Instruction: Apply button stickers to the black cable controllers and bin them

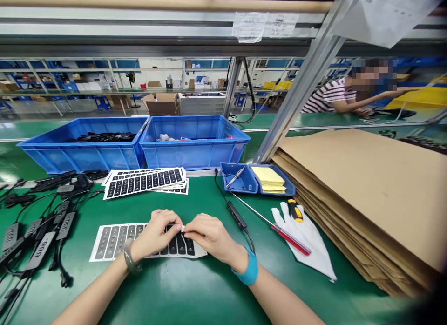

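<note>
A white sheet of black labels (118,239) lies on the green bench in front of me. My left hand (159,234) rests over its middle, thumb and forefinger pinched together at the sheet's upper edge. Close beside it, my right hand (211,236) is also closed in a pinch. A small white bit, seemingly the sheet's edge, shows between the two sets of fingertips; the exact grip is partly hidden. To the right of my right hand lies a black power strip (236,215) with its cable. More label sheets (146,181) are stacked behind my left hand.
Several corded power strips (42,250) cover the left side. Two blue bins (195,152) stand at the back. Small blue trays (240,185) hold a pen and yellow paper (268,176). A screwdriver (291,239), white glove (310,250) and cardboard stack (370,190) lie right. A person sits beyond.
</note>
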Demonstrator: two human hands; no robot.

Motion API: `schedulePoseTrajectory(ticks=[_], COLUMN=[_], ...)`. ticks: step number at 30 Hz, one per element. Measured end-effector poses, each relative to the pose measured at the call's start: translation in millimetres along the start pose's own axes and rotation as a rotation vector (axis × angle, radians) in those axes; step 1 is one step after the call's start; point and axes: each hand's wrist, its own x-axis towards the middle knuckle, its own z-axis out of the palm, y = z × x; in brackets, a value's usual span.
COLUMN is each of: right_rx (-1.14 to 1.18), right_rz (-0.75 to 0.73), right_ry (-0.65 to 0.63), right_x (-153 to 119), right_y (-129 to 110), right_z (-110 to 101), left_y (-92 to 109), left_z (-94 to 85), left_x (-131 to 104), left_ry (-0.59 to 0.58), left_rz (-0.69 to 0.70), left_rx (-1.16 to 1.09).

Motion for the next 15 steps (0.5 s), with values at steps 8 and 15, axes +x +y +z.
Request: schedulePoseTrajectory(ticks=[8, 15], right_rx=[0.473, 1.024], right_rz=[0.207, 0.319], right_ry=[0.369, 0.705], right_x=[5.8, 21.8], right_y=[-0.8, -53.0], right_z=[-12.4, -42.6], left_y=[-38.6, 22.3], left_z=[12.4, -17.8], left_x=[9.7, -13.5], left_ry=[0.295, 0.428], left_rz=[-0.029, 0.029], left_rx=[0.390, -0.035])
